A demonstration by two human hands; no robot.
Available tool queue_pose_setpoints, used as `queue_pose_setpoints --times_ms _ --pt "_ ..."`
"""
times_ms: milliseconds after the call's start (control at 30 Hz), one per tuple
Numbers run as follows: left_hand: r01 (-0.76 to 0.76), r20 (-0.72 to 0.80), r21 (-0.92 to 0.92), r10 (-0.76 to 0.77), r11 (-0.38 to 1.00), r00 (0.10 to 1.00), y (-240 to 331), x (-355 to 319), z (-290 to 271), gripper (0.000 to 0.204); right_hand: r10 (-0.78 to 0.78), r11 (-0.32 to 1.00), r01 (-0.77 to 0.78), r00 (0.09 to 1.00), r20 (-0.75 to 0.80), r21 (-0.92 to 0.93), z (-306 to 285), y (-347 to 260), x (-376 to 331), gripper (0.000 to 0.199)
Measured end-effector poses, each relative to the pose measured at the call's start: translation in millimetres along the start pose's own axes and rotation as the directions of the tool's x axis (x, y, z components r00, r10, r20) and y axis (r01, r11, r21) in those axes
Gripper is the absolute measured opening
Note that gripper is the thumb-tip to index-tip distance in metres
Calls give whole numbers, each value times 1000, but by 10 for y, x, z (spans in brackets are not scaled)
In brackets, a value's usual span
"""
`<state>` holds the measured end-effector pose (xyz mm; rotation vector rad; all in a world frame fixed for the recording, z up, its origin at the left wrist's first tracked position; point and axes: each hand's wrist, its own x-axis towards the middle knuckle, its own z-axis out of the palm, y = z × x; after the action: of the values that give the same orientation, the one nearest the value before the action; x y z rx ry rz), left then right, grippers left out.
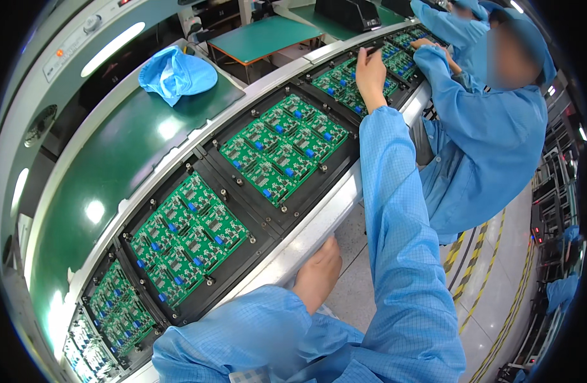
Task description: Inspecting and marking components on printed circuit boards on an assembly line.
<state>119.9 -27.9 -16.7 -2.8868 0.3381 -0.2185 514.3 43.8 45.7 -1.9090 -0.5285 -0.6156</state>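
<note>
My right hand is reached out over a green circuit board panel on the line, raised a little above it. Its fingers are pinched on a small dark slim object, too small to tell its kind. My left hand is low beside the line's pale metal rail, its fingers curled in and partly hidden; whether they hold anything does not show. Between my arms and the far side lie two more circuit board panels, one in the middle and one to its left, each in a black carrier frame with blue parts on it.
Further panels continue along the line at lower left. A blue cap rests on the green bench beyond the rail. Co-workers in blue smocks work close on my right, one with a hand at the boards.
</note>
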Motion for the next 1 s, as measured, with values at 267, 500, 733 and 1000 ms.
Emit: queue_pose_setpoints --times_ms 267,500,733,1000 --pt "-55 205 93 35 994 978 9 78 -294 30 -61 998 61 998 18 -26 -63 271 120 20" --pt "-134 296 228 63 964 953 -58 110 -263 35 -139 976 157 983 124 -150 38 375 202 23" --pt "-213 360 283 102 935 927 -84 134 -210 37 -93 977 110 991 98 -184 11 344 246 26" --pt "46 284 31 -53 998 957 82 -19 -234 31 -105 965 166 953 -284 202 -29 -47 157 19"
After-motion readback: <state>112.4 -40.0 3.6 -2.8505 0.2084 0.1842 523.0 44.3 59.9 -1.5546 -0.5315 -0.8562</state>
